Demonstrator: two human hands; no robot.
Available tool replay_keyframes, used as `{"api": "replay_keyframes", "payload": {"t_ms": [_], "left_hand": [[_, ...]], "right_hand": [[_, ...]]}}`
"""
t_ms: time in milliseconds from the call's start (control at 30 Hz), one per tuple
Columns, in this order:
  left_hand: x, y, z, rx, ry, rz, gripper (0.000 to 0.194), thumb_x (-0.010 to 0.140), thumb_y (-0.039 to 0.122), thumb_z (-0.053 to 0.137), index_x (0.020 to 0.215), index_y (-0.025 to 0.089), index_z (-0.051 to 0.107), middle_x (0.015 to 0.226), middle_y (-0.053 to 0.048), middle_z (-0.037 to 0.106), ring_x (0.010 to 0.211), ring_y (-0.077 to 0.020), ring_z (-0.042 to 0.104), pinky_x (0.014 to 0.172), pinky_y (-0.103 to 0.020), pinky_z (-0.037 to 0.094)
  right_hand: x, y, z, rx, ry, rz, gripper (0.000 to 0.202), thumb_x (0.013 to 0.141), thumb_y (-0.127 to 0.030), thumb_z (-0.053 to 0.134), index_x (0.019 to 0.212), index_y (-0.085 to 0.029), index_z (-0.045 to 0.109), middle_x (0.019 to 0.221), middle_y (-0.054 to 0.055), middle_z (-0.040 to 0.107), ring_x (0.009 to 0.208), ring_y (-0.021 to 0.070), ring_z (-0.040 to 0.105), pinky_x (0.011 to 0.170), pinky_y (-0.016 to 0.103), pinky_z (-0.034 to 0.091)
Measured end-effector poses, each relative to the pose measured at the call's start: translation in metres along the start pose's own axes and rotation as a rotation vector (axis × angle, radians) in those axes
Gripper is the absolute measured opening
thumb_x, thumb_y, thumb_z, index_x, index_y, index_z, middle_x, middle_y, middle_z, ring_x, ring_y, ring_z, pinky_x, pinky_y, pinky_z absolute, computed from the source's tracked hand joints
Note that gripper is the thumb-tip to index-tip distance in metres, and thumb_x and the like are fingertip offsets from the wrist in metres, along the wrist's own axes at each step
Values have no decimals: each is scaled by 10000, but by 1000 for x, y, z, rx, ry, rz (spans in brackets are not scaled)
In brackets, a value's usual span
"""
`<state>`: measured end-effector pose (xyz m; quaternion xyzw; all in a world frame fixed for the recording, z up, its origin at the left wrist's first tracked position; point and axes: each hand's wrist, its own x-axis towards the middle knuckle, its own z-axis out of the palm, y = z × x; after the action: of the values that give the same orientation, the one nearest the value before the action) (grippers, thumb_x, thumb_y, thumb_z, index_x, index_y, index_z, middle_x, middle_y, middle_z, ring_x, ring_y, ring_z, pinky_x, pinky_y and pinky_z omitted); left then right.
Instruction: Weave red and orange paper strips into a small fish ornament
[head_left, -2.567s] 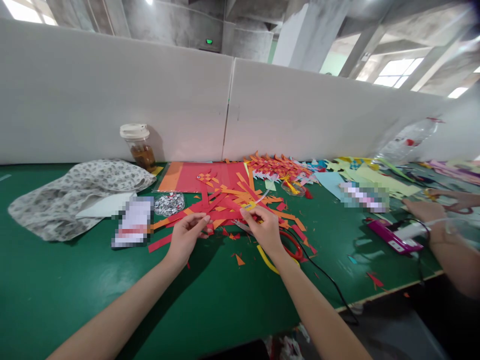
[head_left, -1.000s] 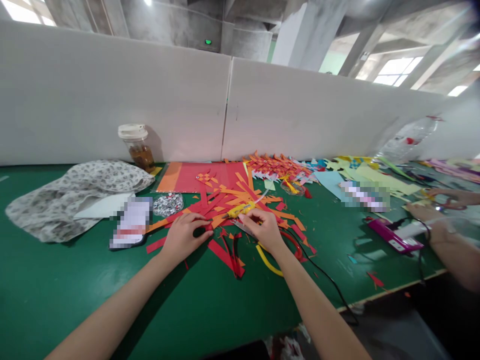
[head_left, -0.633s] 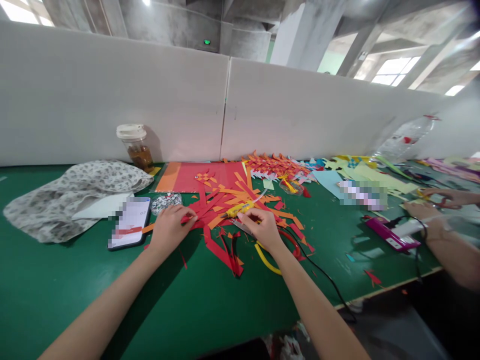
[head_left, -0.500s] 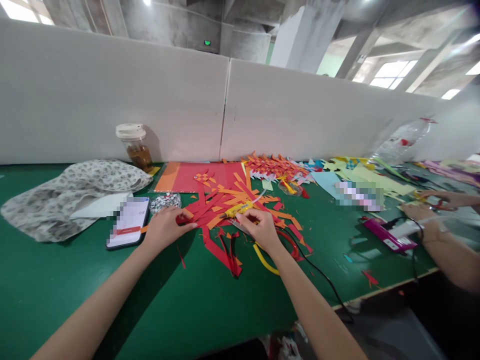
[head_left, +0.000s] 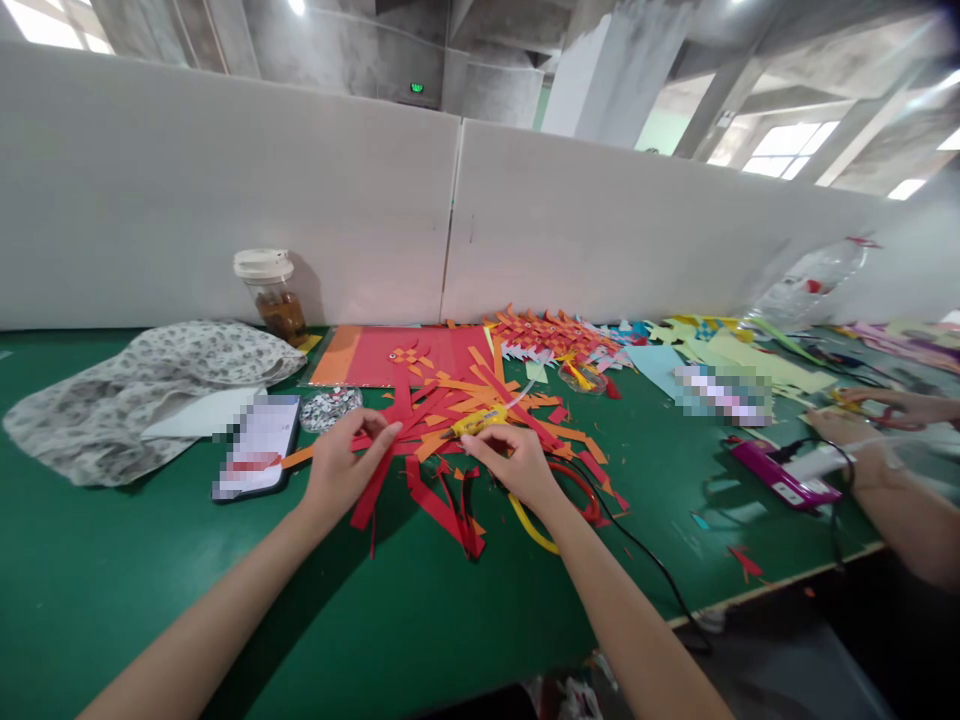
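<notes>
My left hand is closed, thumb near the fingertips, on paper strips at the left of a loose pile. An orange strip sticks out to its left and a red strip hangs below it. My right hand is bent in a pinch beside the yellow glue gun; what its fingertips hold, if anything, is hidden. The gun lies on the red and orange paper strips, nozzle to the left. A small woven paper fish with an eye sits just behind.
Left of my hands are a phone, a bag of plastic eyes, a patterned cloth and a lidded cup. Woven red fish lie at the back. A purple power strip and a co-worker's hands are at right.
My left hand has moved slightly right and down, and the red strip below it has come into view. My right fingertips have shifted a little left. The glue gun has stayed in place.
</notes>
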<state>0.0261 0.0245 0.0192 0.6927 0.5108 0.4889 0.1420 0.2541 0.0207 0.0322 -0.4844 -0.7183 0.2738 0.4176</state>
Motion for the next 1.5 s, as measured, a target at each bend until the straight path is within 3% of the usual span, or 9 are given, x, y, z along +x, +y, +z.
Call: {"api": "replay_keyframes", "payload": {"t_ms": [133,300,467,600,800,1033,1233,1400,1500], "left_hand": [[-20,16,17,-146,-173,26,161,793,352,585,772,193,603,692,13,628,640,-119,561,630,-228,421],[-30,21,31,-287,-270,-114,166,803,349,572,849,196,617,708,11,658,611,-109,571,571,-210,415],[-28,20,33,-338,-297,-260,244,735,404,639,824,178,659,651,3,669,610,-144,604,552,-223,427],[-29,20,33,-474,-386,-325,285,810,425,542,888,189,680,826,-35,720,726,-177,659,672,-261,490],[-29,17,34,-559,-332,-390,371,829,460,489,1016,169,626,848,-57,711,703,-188,652,559,-256,497],[-29,11,37,-479,-336,-351,271,767,418,592,847,173,676,769,-44,677,693,-179,637,596,-256,503],[-32,22,45,-781,-290,-512,444,719,367,652,1112,197,533,810,-24,654,777,-194,665,615,-275,534],[-31,29,53,-918,-218,-582,241,669,310,683,840,179,575,799,-10,627,788,-178,642,622,-282,547],[-28,35,55,-937,-223,-606,188,678,281,659,815,156,628,886,-46,665,821,-168,633,698,-285,538]], "right_hand": [[-4,-3,9,100,-154,36,331,700,-443,679,904,-182,679,595,-15,573,498,89,449,465,215,351],[-7,-7,16,244,-236,83,289,780,-430,597,664,-169,638,459,-34,518,404,72,438,420,210,354],[2,-4,7,524,103,202,289,748,-441,629,673,-176,544,498,-31,589,348,67,465,373,200,355],[9,3,1,644,313,229,282,725,-416,664,707,-175,518,650,1,673,363,53,484,406,199,385],[10,5,3,629,322,271,254,699,-388,688,698,-168,561,659,10,682,371,54,476,421,206,381],[8,1,-1,744,268,241,202,709,-351,632,782,-168,679,878,65,722,414,84,519,495,259,458],[5,-1,1,779,114,275,364,755,-465,558,938,-183,698,1005,85,701,495,120,597,556,297,515],[5,3,10,648,141,275,394,580,-309,772,956,-227,688,972,39,706,819,175,654,752,322,535],[6,5,12,601,160,235,411,565,-295,782,954,-214,676,965,43,693,780,158,645,765,324,533]]}}
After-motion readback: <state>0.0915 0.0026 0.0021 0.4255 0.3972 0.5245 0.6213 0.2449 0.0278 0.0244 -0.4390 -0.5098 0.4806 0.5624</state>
